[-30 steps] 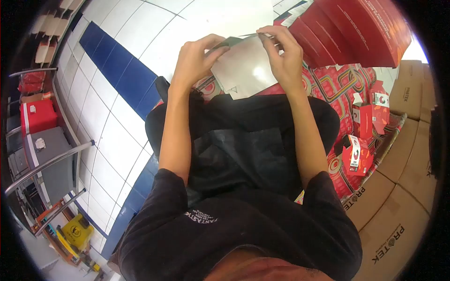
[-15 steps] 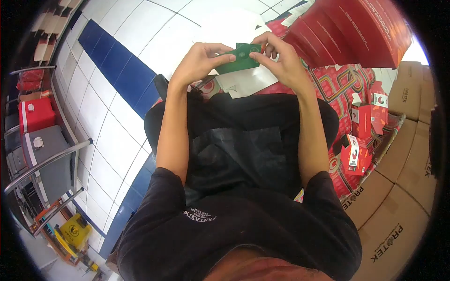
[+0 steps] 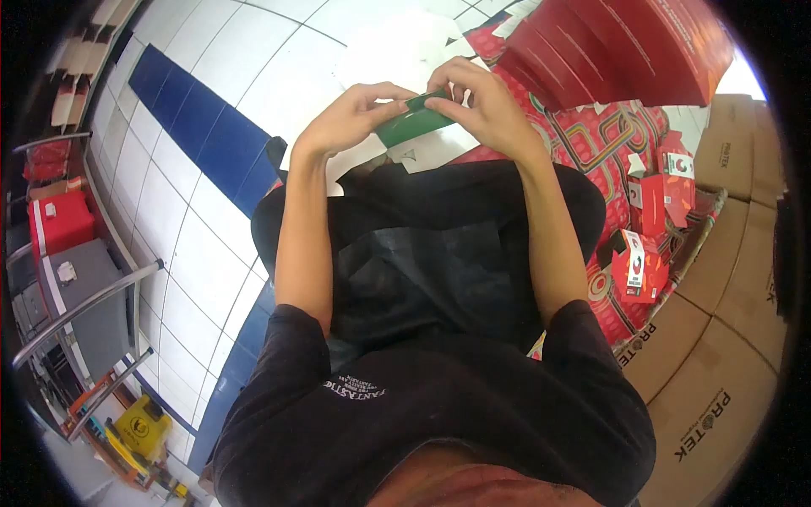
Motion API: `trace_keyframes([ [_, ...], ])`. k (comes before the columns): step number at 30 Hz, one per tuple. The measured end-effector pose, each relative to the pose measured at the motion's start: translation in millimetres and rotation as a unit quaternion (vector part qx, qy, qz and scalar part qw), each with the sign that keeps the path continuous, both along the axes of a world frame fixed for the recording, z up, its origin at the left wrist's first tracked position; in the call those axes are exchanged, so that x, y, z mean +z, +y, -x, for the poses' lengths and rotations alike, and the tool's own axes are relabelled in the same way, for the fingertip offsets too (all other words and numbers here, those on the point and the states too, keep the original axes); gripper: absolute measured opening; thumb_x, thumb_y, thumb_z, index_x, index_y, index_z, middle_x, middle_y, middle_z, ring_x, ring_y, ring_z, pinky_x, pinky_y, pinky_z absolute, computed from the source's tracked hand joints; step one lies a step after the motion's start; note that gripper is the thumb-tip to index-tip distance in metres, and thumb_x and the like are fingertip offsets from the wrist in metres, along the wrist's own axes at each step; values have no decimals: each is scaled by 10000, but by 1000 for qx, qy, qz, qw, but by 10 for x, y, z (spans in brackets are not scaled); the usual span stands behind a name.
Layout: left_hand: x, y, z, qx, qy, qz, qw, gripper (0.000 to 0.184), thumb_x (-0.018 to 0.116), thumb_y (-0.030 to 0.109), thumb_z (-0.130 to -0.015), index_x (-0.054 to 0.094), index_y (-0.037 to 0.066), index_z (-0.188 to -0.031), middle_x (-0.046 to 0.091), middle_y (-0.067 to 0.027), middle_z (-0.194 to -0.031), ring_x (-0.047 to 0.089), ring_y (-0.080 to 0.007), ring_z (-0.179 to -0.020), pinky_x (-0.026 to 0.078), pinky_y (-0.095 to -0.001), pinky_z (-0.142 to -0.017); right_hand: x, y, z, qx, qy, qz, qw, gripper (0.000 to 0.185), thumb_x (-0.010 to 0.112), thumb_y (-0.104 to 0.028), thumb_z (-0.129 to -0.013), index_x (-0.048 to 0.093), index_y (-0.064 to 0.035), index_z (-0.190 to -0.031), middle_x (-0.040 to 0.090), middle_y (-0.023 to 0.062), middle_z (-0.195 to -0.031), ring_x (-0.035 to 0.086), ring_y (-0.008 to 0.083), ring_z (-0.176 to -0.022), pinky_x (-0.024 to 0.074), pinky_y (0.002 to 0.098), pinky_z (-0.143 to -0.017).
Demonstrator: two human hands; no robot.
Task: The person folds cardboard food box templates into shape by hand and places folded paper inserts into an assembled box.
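Note:
A green card with a folded upper edge is held up above my crossed legs. My left hand pinches its left part between thumb and fingers. On the right part, my right hand grips the upper edge with the thumb in front and the fingers behind. Below and behind the green piece lies a white sheet with a small dark mark near its lower left. The fingers hide part of the card's upper edge.
Large red printed panels stand at the upper right. Small red boxes lie on the patterned red mat. Brown cartons are at the right. A metal-framed cart stands at the left, beside white floor tiles.
The whitish side of the held piece faced me first; now its green side does. Its upper edge has folded over, and both hands stay on it.

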State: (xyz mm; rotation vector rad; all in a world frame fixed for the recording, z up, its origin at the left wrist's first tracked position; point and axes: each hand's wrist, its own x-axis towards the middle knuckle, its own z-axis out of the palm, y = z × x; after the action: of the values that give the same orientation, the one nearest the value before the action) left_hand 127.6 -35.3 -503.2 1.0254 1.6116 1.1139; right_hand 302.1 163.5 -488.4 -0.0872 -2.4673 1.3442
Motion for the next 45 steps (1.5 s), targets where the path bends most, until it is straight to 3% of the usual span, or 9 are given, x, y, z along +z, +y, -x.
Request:
trace_keyframes([
  [9, 271, -1, -53, -49, 11, 13, 999, 277, 723, 170, -1056, 760, 31, -1293, 781, -58, -1056, 697, -110, -902, 561, -302, -805, -45, -43, -24, 75, 50, -5, 996, 260, 862, -130, -902, 749, -65, -1127, 664, 44, -1052, 627, 171, -885, 497, 320, -761],
  [11, 353, 25, -158, -23, 55, 10, 998, 262, 748, 141, -1039, 757, 24, -1273, 777, -51, -1055, 692, -102, -886, 560, -288, -776, -10, -221, 43, -124, 165, -45, 977, 402, 863, -171, -869, 718, -81, -1234, 659, 111, -1022, 689, 285, -947, 560, 384, -838],
  [19, 311, 272, -404, 407, -13, -401, 820, 354, 752, -24, -1027, 516, -11, -1290, 642, -144, -1294, 732, -207, -1078, 638, -323, -848, -142, -655, 181, -115, 143, 76, 980, 474, 803, -165, -996, 579, -12, -1384, 722, 124, -1292, 726, 250, -1069, 577, 401, -955],
  [23, 200, 332, -507, 448, 89, -419, 785, 368, 776, -56, -990, 549, -10, -1275, 672, -144, -1225, 735, -232, -1087, 618, -330, -904, -394, -652, 282, -188, 74, 347, 916, 415, 796, -99, -974, 610, 26, -1323, 743, 138, -1157, 722, 184, -1024, 592, 353, -904],
  [25, -57, 271, -437, 349, 408, -367, 760, 408, 768, -56, -990, 567, -46, -1345, 663, -165, -1324, 723, -238, -1169, 651, -362, -928, -339, -660, 305, -192, 140, 465, 853, 359, 773, -47, -985, 614, 28, -1298, 754, 104, -1135, 716, 125, -923, 592, 304, -804],
  [27, -177, 405, -564, 362, 418, -381, 741, 381, 858, 8, -887, 689, 21, -1228, 754, -222, -1138, 767, -401, -946, 608, -436, -783, -363, -650, 287, -205, 165, 447, 855, 263, 782, -57, -985, 696, 36, -1216, 760, 80, -1095, 713, 116, -919, 575, 293, -757],
  [34, -186, 484, -612, 374, 427, -358, 741, 331, 834, 47, -918, 719, -10, -1223, 770, -204, -1056, 784, -387, -876, 609, -420, -732, -269, -532, 199, -277, 222, -184, 916, 369, 794, -23, -807, 834, -91, -1167, 735, 25, -970, 688, 289, -816, 545, 415, -805],
  [39, 20, 335, -477, 457, 91, -297, 834, 359, 712, 17, -1058, 570, -67, -1378, 697, -138, -1242, 726, -171, -1046, 596, -314, -889, -296, -627, 194, -192, 162, -226, 941, 343, 815, -11, -863, 845, -106, -1191, 760, 31, -992, 728, 240, -900, 552, 382, -842],
  [45, -30, 484, -614, 382, 34, -316, 868, 415, 728, 31, -1057, 566, 7, -1438, 687, -87, -1292, 691, -142, -1085, 546, -283, -902, -392, -485, 195, -225, 173, -90, 955, 256, 840, -13, -883, 848, -63, -1133, 757, 56, -979, 766, 234, -930, 579, 366, -836],
])
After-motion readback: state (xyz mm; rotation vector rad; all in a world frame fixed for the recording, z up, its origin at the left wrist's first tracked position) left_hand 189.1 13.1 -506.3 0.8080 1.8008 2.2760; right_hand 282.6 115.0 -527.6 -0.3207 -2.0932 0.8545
